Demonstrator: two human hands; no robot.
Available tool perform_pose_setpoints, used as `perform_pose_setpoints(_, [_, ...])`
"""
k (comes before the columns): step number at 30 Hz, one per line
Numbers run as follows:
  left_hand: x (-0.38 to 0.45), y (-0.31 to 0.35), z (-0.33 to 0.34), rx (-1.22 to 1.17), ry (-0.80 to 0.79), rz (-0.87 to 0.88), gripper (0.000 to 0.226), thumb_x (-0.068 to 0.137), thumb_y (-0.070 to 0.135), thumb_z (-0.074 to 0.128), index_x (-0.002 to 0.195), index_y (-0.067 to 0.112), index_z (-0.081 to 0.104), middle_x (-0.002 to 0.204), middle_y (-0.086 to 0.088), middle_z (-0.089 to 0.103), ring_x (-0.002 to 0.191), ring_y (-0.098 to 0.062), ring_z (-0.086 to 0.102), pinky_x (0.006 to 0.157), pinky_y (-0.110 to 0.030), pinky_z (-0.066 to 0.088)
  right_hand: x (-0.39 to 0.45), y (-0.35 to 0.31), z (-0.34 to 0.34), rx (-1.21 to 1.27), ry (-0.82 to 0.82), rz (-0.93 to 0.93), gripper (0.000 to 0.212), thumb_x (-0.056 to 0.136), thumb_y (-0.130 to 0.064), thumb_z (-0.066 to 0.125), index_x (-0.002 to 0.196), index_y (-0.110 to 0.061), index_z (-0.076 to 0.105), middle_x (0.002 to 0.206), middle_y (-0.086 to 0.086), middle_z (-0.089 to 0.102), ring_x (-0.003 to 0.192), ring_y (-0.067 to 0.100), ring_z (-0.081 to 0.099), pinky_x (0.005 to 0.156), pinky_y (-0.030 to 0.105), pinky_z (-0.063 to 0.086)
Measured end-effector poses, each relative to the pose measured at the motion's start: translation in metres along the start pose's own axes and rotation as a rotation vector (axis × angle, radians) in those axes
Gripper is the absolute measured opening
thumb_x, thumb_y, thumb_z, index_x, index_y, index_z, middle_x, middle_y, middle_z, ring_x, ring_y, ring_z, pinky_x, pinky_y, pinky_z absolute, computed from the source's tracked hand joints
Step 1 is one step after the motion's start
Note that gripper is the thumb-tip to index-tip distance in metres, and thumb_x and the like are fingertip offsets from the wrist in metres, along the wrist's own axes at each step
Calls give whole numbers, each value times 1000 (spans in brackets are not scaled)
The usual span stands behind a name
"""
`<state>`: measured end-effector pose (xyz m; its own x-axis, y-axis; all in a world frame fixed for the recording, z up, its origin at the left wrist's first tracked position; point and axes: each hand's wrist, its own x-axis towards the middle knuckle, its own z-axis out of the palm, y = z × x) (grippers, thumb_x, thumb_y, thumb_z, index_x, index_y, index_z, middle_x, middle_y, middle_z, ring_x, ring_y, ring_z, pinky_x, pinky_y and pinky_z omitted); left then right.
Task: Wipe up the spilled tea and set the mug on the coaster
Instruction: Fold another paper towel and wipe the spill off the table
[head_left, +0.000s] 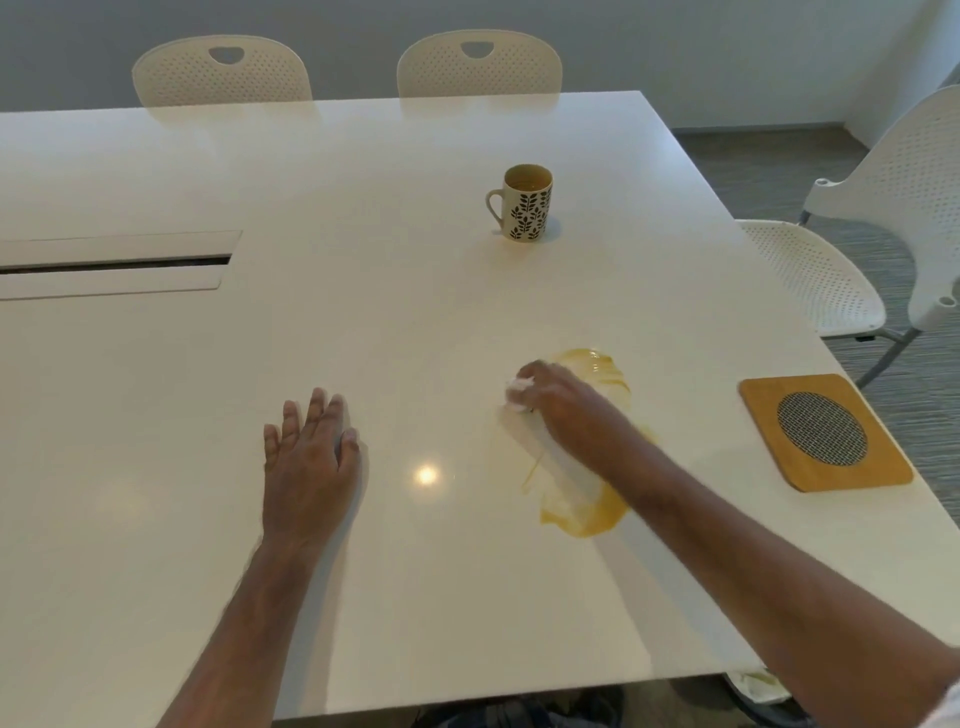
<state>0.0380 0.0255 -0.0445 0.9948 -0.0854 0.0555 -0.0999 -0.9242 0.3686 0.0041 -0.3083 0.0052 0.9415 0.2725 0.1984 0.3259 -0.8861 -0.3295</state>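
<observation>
My right hand (550, 397) pinches a white tissue (519, 395) over the spilled tea (597, 512) to soak it; my left hand (311, 452) lies spread flat at nine o'clock, bracing me.

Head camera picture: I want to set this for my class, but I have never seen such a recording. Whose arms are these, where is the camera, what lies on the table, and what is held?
There is no machine here. A person wears a wide-angle camera on the head, looking forward and down, so the two bare arms are their own.

On the large white table stands a cream mug with a black leaf pattern, upright, with tea inside. Nearer lies a yellow puddle of spilled tea. At the right edge sits a square wooden coaster with a round mesh centre, nothing on it.

The right hand grips a crumpled white paper towel and presses it into the puddle. The left hand rests flat on the table, holding nothing.
</observation>
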Motion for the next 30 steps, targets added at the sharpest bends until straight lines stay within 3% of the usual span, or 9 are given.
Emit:
perform_pose_setpoints(4, [0,0,-1,-2,-2,-1,65,101,44,29,160,22,42,172,0,31,161,-32,20,130,-53,11,-36,-15,3,4,-56,-126,40,97,-13,39,115,-20,74,123,2,66,103,23,63,88,38,53])
perform_pose_setpoints(6, [-1,2,-2,-1,-3,-3,65,100,44,29,160,22,43,171,0,31,161,-32,20,130,-53,11,-48,-2,-8,-40,-33,-135,36,98,-19,45,115,-23,77,121,-1,70,101,21,63,88,36,51])
perform_pose_setpoints(9, [-2,4,-4,-6,2,-7,65,100,43,31,159,21,44,171,-1,33,160,-33,22,130,-53,12,-46,37,-29,-42,-16,17,24,98,-9,63,113,-19,79,121,4,71,105,28,65,93,37,50])
perform_pose_setpoints(13, [-3,7,-7,-14,-4,-12,64,100,42,32,158,20,45,171,-2,33,160,-33,22,130,-53,12,-29,71,-46,-23,46,250,28,99,-3,61,110,-19,81,116,2,71,107,26,65,94,39,51])
perform_pose_setpoints(18, [-2,8,-6,-3,-3,-22,52,108,27,49,159,19,45,171,-2,32,161,-33,21,130,-54,11,-11,83,-52,226,232,391,28,97,1,60,102,-15,83,107,-5,72,97,6,66,84,4,43])
perform_pose_setpoints(20, [-2,8,-6,1,-5,-29,52,108,26,50,159,20,44,171,-2,32,161,-32,20,130,-53,11,-5,87,-56,227,253,431,31,96,5,59,104,-14,83,110,-2,74,101,8,67,87,1,41])
perform_pose_setpoints(24, [-2,7,-5,-4,-5,-26,52,108,27,49,159,20,44,171,-1,31,161,-32,20,131,-53,11,6,91,-54,112,107,442,36,92,12,53,113,-3,79,120,13,73,114,26,67,98,16,41])
perform_pose_setpoints(27, [-2,7,-5,-12,-9,-24,53,108,34,42,159,20,44,171,-1,31,161,-32,20,131,-53,10,8,93,-50,51,-42,450,44,95,9,44,128,-2,71,134,15,63,126,29,59,106,20,36])
perform_pose_setpoints(30, [-3,7,-6,-18,-9,-21,65,100,43,31,159,21,44,171,-1,31,161,-31,20,131,-52,10,6,99,-53,0,-183,380,49,96,11,45,139,-3,63,139,15,56,127,29,56,103,21,36])
